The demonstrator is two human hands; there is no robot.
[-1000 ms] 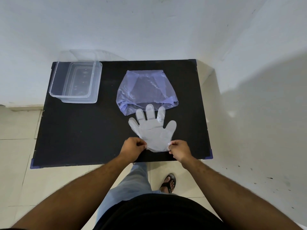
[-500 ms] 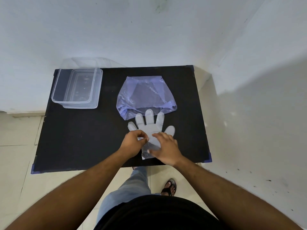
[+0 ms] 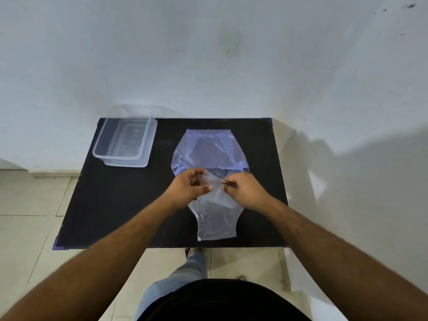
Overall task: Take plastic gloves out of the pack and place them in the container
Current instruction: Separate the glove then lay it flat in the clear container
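The left hand point(image 3: 193, 185) and right hand point(image 3: 245, 189) both pinch the thin glove point(image 3: 216, 218) on the black counter point(image 3: 120, 205), near the pack point(image 3: 208, 151). The slippery glove could slip loose before reaching the far-off container point(image 3: 126, 142).

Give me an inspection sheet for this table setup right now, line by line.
Surface: black table, against a white wall.
Job's things: clear glove near the front edge, its finger end gathered in both hands; purple-tinted pack behind it; clear container at the back left corner, looks empty.
Clutter: nothing seen.
Grippers: left hand and right hand both pinch the glove.
Cables: nothing seen.
Surroundings: tiled floor.
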